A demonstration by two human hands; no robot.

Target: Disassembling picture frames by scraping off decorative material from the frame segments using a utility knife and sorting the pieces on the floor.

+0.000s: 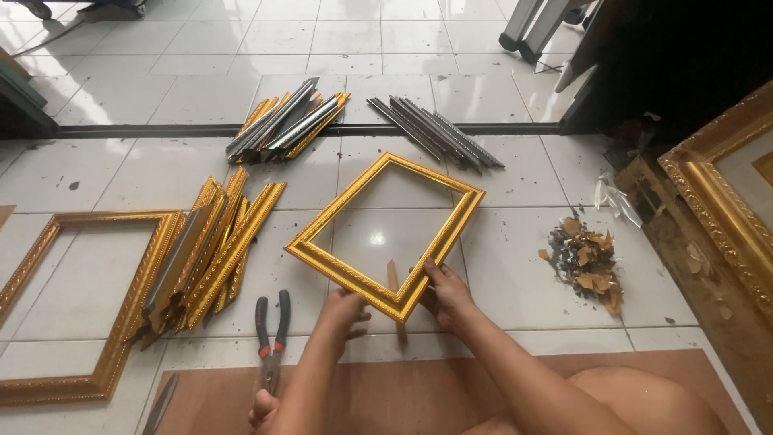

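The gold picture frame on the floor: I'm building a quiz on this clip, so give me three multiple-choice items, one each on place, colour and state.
1. Where do the pliers lie?
A on the wooden board
B on the tiles left of the hands
C inside the frame

2. What colour are the plier handles?
A black
B yellow
C blue

3. How is the gold frame held?
A by one hand
B by no hand
C by both hands at its near corner

Answers: 1 B, they lie on tile beside the left hand. 2 A, both grips are dark. 3 C, the right hand grips too.

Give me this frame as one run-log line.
left hand: on gold frame near corner | right hand: gripping same corner | pliers: on floor
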